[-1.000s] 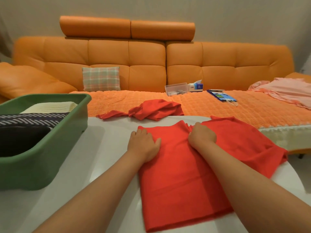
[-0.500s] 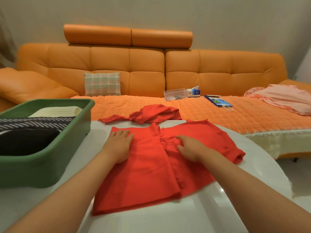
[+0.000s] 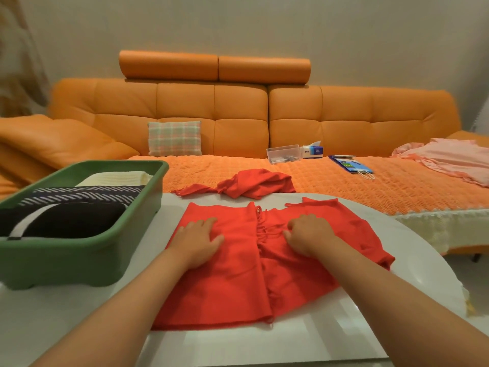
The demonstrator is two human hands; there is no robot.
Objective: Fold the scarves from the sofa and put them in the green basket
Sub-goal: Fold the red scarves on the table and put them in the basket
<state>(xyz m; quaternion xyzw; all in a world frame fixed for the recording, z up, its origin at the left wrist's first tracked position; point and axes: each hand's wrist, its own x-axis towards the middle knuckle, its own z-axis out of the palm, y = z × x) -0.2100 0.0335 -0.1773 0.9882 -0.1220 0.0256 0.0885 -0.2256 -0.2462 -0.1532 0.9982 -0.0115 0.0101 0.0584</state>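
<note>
Left hand (image 3: 197,243) flat, fingers straight; right hand (image 3: 309,234) palm down, fingers bent

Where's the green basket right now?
Head view, left side: the green basket sits on the white table, just left of the red scarf, in front of the orange sofa.

Table (image 3: 238,340) set before sofa (image 3: 238,112). Basket (image 3: 87,260) placed at table's left, folded scarves (image 3: 79,197) stacked in it. Flat scarf (image 3: 238,282) spread on table, right of basket. Left hand (image 3: 197,243) laid on its left half, right hand (image 3: 308,234) on its right half. Bunched scarf (image 3: 256,182) left behind it, at sofa seat's front edge. Cushion (image 3: 174,139) propped against sofa back, left. Box (image 3: 282,154), tissue pack (image 3: 313,150) just beside it, bag (image 3: 350,165) further right, all on seat. Garment (image 3: 455,160) spread at far right.
</note>
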